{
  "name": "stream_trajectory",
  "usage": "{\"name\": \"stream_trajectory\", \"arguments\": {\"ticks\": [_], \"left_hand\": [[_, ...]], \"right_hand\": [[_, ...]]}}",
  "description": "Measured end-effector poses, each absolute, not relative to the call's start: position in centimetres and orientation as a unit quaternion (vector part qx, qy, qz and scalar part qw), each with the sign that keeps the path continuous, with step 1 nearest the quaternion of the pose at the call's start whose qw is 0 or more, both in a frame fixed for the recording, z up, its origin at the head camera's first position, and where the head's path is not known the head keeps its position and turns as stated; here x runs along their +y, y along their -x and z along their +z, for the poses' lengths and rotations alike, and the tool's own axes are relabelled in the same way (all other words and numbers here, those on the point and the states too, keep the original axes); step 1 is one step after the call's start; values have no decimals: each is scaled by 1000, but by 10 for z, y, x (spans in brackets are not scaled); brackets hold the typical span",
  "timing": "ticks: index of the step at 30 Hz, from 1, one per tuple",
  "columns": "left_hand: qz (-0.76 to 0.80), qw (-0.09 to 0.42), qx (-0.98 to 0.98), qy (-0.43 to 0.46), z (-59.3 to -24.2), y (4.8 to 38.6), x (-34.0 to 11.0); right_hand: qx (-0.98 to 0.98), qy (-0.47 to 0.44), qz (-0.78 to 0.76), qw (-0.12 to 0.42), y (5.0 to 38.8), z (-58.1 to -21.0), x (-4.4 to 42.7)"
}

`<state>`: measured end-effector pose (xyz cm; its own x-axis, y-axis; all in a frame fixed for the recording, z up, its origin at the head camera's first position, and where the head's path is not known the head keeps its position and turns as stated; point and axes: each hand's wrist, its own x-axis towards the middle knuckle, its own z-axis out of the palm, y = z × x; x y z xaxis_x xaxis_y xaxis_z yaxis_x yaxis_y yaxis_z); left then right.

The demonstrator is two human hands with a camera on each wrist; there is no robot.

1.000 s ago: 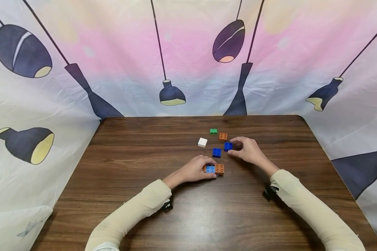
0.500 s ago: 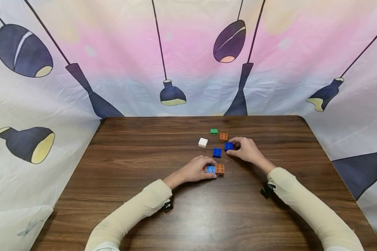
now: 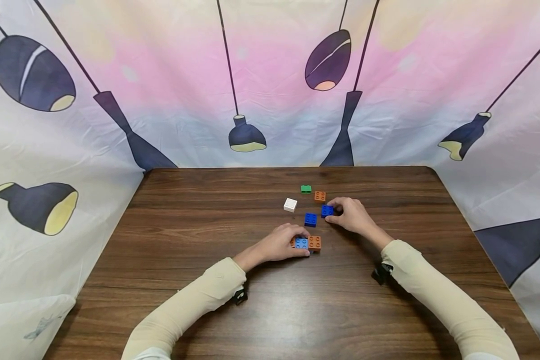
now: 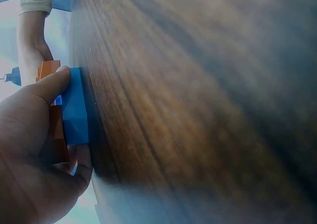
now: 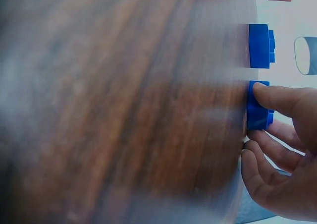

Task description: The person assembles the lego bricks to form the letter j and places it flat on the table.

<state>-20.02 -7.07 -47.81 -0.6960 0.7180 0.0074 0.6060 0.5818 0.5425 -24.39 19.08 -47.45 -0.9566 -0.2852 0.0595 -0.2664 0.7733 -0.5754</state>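
Note:
My left hand (image 3: 280, 243) grips a small joined block of toy building bricks, with an orange brick (image 3: 314, 243) and a light blue brick (image 3: 301, 243) on top. Seen from the left wrist, a long blue brick (image 4: 75, 107) forms its base, close to the table. Fingers cover part of the block. Farther right, my right hand (image 3: 354, 214) pinches a dark blue brick (image 3: 327, 211) between thumb and fingers; the brick sits on the table. Just left of it lies a second dark blue brick (image 3: 310, 220), apart from both hands, and visible in the right wrist view too.
Behind the hands lie a white brick (image 3: 290, 205), a green brick (image 3: 306, 189) and a loose orange brick (image 3: 320, 196). The brown wooden table (image 3: 198, 200) meets a lamp-printed cloth backdrop (image 3: 184, 90) at its far edge and sides.
My right hand has shifted slightly left, and its thumb has come onto the dark blue brick. The left hand and its joined block have stayed in place.

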Motion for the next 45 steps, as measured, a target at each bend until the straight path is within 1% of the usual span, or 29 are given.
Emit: {"name": "stream_trajectory", "arguments": {"ticks": [15, 34, 45], "left_hand": [[262, 107, 884, -372, -478, 200, -71], [263, 103, 886, -367, -480, 198, -71], [268, 100, 884, -371, -479, 200, -71]], "right_hand": [[937, 136, -321, 19, 235, -470, 194], [928, 160, -337, -16, 213, -452, 189], [920, 182, -347, -22, 198, -440, 182]]}}
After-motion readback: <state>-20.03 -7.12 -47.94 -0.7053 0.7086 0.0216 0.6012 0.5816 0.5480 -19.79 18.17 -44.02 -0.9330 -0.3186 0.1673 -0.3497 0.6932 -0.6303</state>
